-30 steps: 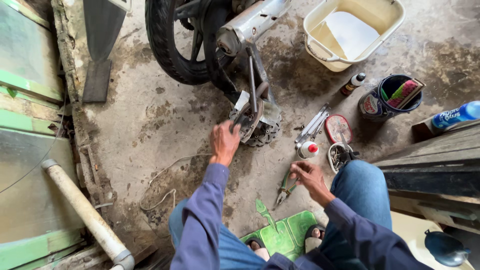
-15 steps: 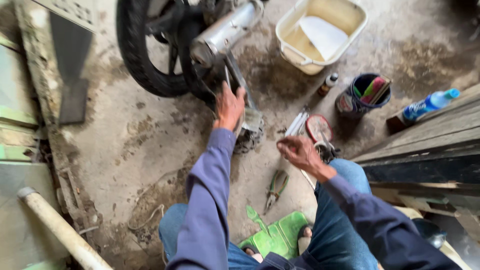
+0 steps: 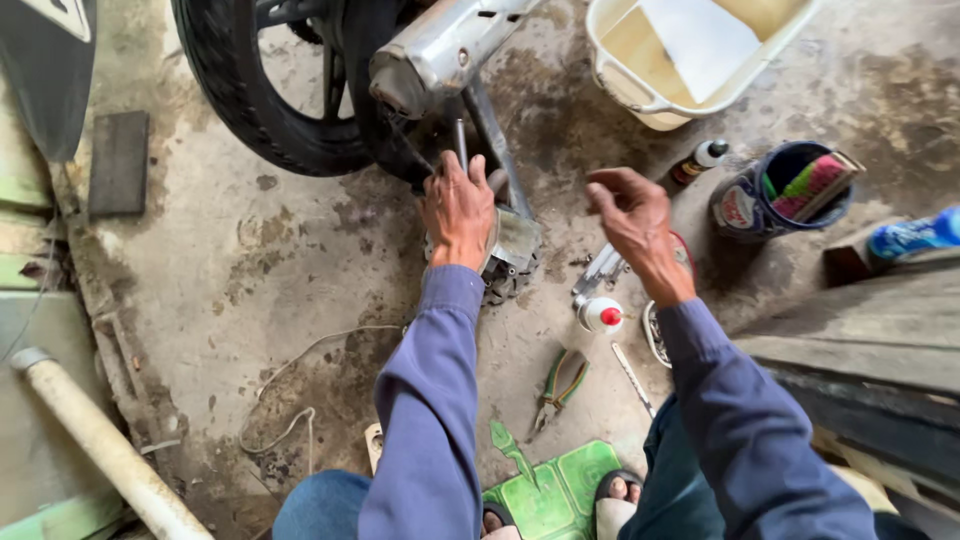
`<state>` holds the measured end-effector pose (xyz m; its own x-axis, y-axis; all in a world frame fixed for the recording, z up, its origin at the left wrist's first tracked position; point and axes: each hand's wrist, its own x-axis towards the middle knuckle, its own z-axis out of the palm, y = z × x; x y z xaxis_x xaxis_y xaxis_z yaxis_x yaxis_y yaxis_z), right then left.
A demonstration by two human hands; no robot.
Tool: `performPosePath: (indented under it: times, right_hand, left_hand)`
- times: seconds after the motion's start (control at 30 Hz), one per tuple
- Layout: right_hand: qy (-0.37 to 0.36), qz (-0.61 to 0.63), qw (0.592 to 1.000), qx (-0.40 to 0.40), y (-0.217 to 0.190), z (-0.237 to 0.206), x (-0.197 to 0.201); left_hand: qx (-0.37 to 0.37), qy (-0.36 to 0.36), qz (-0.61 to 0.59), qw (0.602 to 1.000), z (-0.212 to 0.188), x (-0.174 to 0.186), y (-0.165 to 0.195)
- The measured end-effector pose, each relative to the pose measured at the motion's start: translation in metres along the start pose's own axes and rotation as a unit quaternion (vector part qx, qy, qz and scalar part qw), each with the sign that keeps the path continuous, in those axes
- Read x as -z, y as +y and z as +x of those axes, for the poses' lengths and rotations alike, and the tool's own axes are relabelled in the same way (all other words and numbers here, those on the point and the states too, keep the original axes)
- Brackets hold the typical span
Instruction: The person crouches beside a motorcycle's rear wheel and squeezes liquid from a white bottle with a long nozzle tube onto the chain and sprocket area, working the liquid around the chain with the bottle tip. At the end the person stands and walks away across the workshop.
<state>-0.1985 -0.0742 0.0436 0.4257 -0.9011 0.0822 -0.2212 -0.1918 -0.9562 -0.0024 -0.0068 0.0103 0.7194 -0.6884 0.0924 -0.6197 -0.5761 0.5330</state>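
Observation:
My left hand (image 3: pixel 459 208) grips a thin metal rod (image 3: pixel 461 143) that stands upright over a grey metal part with a toothed sprocket (image 3: pixel 510 256) on the concrete floor. The part sits just below a motorcycle's silver exhaust (image 3: pixel 442 45) and black rear tyre (image 3: pixel 262 100). My right hand (image 3: pixel 634 218) hovers to the right of it, fingers loosely curled, holding nothing. Below that hand lie a small white bottle with a red cap (image 3: pixel 601 314) and a metal tool (image 3: pixel 600 270).
Green-handled pliers (image 3: pixel 561 384) and a thin screwdriver (image 3: pixel 633 378) lie near my knees, above a green plastic stool (image 3: pixel 550 491). A cream tub (image 3: pixel 690 60), a small dark bottle (image 3: pixel 699 160), a blue can with brushes (image 3: pixel 780 190) and a blue bottle (image 3: pixel 910 236) stand at right. A white pipe (image 3: pixel 100 445) lies at left.
My left hand has moved up from the sprocket part and closed on the rod. My right hand has lifted off the floor tools toward the motorcycle. The view has moved closer.

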Motion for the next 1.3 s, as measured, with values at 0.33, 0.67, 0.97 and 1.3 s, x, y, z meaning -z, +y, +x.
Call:
performPosePath:
  times: [0.33,0.67,0.97,1.3]
  right_hand:
    - [0.028,-0.015,0.999,-0.036,0.019,-0.005,0.026]
    - [-0.001,-0.123,0.989,0.082,0.022,-0.023,0.038]
    - [-0.011,-0.218,0.97,0.109,0.025,-0.02,0.052]
    - [-0.039,-0.229,0.966,0.117,0.024,-0.021,0.059]
  left_hand:
    - [-0.019,0.053,0.009,0.998,0.005,-0.013,-0.013]
    - [-0.005,0.071,0.038,0.997,0.002,-0.012,-0.014]
    - [0.064,-0.015,0.078,0.995,0.005,-0.005,-0.007]
    - [0.058,0.004,0.081,0.995,0.004,-0.004,-0.007]
